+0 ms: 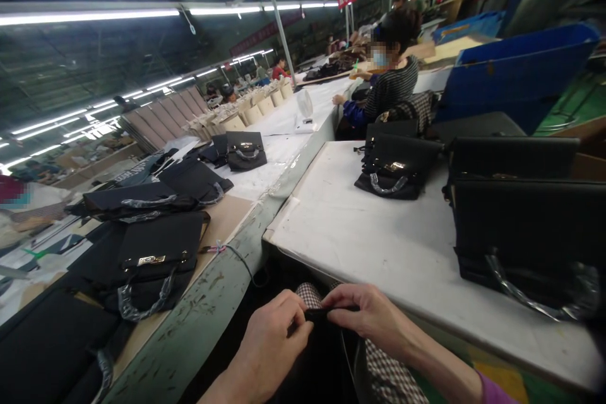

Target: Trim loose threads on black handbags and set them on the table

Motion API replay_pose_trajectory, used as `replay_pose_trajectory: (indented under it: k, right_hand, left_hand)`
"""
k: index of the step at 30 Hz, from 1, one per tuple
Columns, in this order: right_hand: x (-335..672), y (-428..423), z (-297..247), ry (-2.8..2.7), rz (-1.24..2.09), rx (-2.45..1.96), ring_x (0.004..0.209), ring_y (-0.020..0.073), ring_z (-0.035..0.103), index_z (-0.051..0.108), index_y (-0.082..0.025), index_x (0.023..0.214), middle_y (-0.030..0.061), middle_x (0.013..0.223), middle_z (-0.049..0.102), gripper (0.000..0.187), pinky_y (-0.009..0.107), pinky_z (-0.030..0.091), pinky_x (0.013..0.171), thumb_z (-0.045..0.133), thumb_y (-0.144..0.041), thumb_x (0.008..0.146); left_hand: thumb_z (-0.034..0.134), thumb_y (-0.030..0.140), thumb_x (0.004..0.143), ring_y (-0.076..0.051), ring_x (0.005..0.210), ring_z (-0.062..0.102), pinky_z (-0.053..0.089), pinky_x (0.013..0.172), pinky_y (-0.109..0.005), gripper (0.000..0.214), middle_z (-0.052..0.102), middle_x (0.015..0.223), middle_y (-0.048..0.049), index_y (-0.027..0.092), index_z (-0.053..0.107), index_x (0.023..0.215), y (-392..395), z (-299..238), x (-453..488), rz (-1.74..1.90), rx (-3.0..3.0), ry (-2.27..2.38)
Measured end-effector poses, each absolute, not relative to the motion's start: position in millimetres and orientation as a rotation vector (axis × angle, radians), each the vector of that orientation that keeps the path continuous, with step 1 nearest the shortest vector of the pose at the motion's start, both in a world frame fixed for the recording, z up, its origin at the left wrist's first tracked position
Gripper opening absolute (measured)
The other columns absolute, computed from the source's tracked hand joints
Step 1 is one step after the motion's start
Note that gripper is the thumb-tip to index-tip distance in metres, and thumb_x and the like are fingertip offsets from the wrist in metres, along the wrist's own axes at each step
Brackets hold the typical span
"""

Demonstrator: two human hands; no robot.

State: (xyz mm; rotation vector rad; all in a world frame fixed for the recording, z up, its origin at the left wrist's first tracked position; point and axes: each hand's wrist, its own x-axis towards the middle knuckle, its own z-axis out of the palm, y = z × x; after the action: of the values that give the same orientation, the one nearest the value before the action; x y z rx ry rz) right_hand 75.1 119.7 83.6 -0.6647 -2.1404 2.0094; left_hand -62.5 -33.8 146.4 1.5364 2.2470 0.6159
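Low in the middle, my left hand [272, 338] is closed, its thumb and fingers pinching one end of a narrow black edge [316, 314]. From the other side my right hand [364, 315] pinches the same edge between thumb and fingers. Below it a black item [326, 360] hangs or lies over my lap, too dark to make out its kind. Checked cloth [391, 372] shows beside it. The nearest finished-looking thing is a black handbag [158, 252] with a gold clasp and a plastic-wrapped handle, on the left bench.
A white-topped table [341, 221] reaches in from the right, bearing a black handbag [398, 164] and larger black bags [530, 221]. More bags cover the left bench [241, 202]. A co-worker in a striped top [395, 91] sits beyond, near a blue bin [516, 76]. A small fan [305, 107] stands behind.
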Motion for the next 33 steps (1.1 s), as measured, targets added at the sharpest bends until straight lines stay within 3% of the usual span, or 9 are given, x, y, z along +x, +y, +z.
replay_pose_trajectory:
  k: [7, 22, 26, 29, 33]
  right_hand:
    - [74, 131, 77, -2.145, 2.058, -0.611, 0.064, 0.0151, 0.062, 0.076, -0.018, 0.091, 0.0005, 0.073, 0.075, 0.019, 0.024, 0.044, 0.059, 0.070, -0.026, 0.075]
    - [75, 129, 84, -2.006, 2.139, -0.627, 0.071, 0.0175, 0.067, 0.079, -0.017, 0.085, 0.0024, 0.078, 0.077, 0.014, 0.025, 0.048, 0.065, 0.071, -0.023, 0.075]
    - [74, 130, 81, -1.920, 2.226, -0.618, 0.070, 0.0169, 0.067, 0.079, -0.016, 0.084, 0.0026, 0.078, 0.077, 0.013, 0.025, 0.049, 0.066, 0.074, -0.023, 0.073]
    - [73, 134, 79, -1.919, 2.241, -0.600, 0.067, 0.0159, 0.066, 0.078, -0.016, 0.083, 0.0020, 0.075, 0.077, 0.013, 0.024, 0.047, 0.063, 0.075, -0.023, 0.072]
    - [75, 144, 82, -2.082, 2.225, -0.541, 0.070, 0.0164, 0.066, 0.079, -0.016, 0.091, 0.0024, 0.080, 0.077, 0.018, 0.024, 0.046, 0.063, 0.070, -0.021, 0.076]
  left_hand:
    - [0.055, 0.011, 0.084, -0.013, 0.066, 0.053, 0.036, 0.061, -0.025, 0.022, 0.057, 0.074, 0.0013, 0.019, 0.050, 0.064, -23, 142, -62, 0.574, 1.500, 2.320]
    - [0.066, 0.018, 0.072, -0.012, 0.060, 0.051, 0.036, 0.057, -0.024, 0.024, 0.058, 0.063, 0.0028, 0.018, 0.050, 0.053, -15, 128, -72, 0.818, 1.113, 2.244]
    - [0.069, 0.017, 0.068, -0.012, 0.059, 0.051, 0.036, 0.055, -0.023, 0.009, 0.058, 0.062, 0.0056, 0.018, 0.060, 0.070, -13, 127, -78, 0.851, 0.999, 2.131]
    - [0.064, 0.014, 0.072, -0.014, 0.072, 0.058, 0.041, 0.065, -0.023, 0.020, 0.063, 0.075, 0.0034, 0.020, 0.073, 0.089, -9, 134, -80, 0.821, 1.114, 1.955]
    - [0.055, 0.018, 0.081, -0.016, 0.082, 0.062, 0.042, 0.074, -0.024, 0.024, 0.068, 0.083, 0.0018, 0.022, 0.078, 0.081, -7, 145, -78, 0.698, 1.249, 1.886]
